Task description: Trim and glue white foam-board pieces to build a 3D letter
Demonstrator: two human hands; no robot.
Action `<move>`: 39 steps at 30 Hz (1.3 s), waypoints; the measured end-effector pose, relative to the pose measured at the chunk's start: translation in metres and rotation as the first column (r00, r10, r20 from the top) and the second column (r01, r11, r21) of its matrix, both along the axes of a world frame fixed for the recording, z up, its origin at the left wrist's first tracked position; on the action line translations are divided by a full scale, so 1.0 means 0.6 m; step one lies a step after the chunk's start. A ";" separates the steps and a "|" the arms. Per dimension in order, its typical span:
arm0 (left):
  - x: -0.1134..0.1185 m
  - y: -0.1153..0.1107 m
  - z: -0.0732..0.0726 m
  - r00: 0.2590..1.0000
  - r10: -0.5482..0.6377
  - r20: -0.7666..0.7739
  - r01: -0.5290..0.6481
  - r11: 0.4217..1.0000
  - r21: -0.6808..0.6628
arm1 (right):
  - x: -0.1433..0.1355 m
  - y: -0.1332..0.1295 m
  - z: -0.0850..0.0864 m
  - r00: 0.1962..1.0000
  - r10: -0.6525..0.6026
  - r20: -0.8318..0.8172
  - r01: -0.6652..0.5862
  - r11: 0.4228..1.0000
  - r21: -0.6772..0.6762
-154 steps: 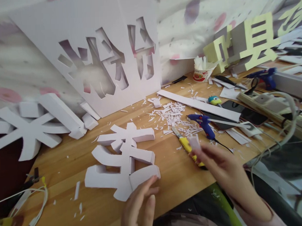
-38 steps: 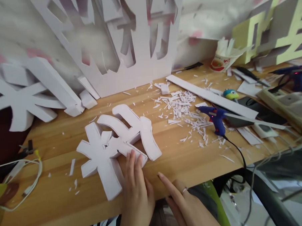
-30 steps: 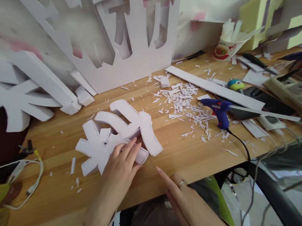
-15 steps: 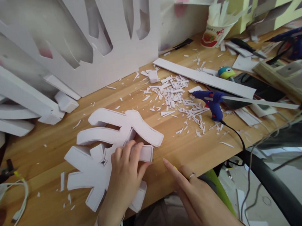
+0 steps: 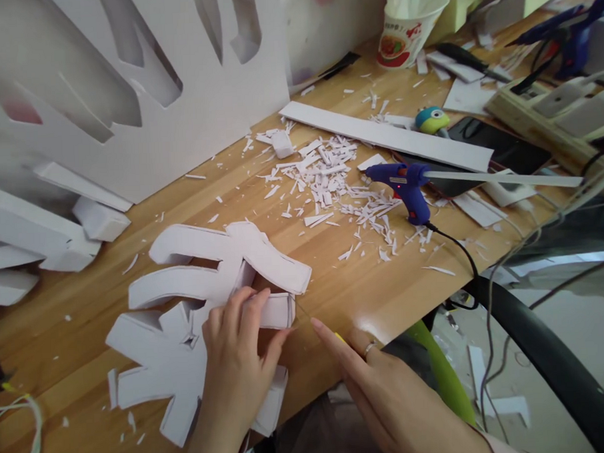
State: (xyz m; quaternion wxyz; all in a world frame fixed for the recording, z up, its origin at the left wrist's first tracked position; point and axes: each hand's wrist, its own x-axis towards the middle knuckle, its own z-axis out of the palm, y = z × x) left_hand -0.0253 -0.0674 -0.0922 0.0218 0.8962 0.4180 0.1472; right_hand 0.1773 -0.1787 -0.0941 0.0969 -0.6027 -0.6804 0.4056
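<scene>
Pressing down the white foam character (image 5: 205,304) with left hand (image 5: 237,353) flat, right hand (image 5: 384,396) open and empty at 3 o'clock; next probably needs the glue gun (image 5: 405,185).

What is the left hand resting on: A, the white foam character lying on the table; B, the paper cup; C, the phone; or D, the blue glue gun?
A: the left hand lies flat on the white foam character, fingers over one of its strokes, far from the glue gun.

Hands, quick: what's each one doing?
Left hand: open, fingers pressing the white foam character.
Right hand: open, holding nothing, at the table edge.
</scene>
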 end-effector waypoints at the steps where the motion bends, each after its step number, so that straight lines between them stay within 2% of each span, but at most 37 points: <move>1: 0.000 0.001 0.000 1.000 -0.009 -0.001 0.009 1.000 0.008 | -0.001 0.002 0.003 1.000 0.022 0.021 -0.022 0.999 -0.028; 4: -0.002 0.003 0.000 0.999 -0.038 -0.004 0.038 0.999 0.011 | -0.007 0.009 0.013 0.992 0.090 0.083 -0.084 0.994 -0.066; 10: -0.008 0.010 0.000 0.996 -0.085 0.005 0.085 0.996 0.009 | -0.017 0.019 0.037 0.962 0.178 0.208 -0.170 0.984 -0.055; 15: -0.010 0.013 -0.001 0.996 -0.082 0.018 0.082 0.997 0.003 | -0.021 0.016 0.038 0.976 0.101 0.195 -0.121 0.988 0.094; 20: -0.011 0.014 -0.002 0.996 -0.090 0.017 0.090 0.996 0.000 | -0.026 0.010 0.029 0.984 0.003 0.180 -0.037 0.982 0.183; 24: -0.011 0.015 -0.001 0.997 -0.075 0.007 0.075 0.997 -0.015 | -0.041 0.007 0.024 0.990 -0.040 0.133 0.014 0.981 0.193; 29: -0.020 0.019 -0.002 0.995 -0.095 -0.013 0.094 0.995 -0.034 | -0.049 0.013 0.030 0.988 -0.050 0.146 0.012 0.969 0.246; 34: -0.035 0.025 -0.007 0.993 -0.110 -0.052 0.107 0.993 -0.057 | -0.042 0.027 0.041 0.991 0.038 0.131 -0.055 0.990 0.128; 39: -0.028 0.022 -0.008 0.992 -0.106 -0.074 0.104 0.994 -0.037 | -0.050 0.018 0.038 0.995 0.027 0.095 -0.030 0.999 0.032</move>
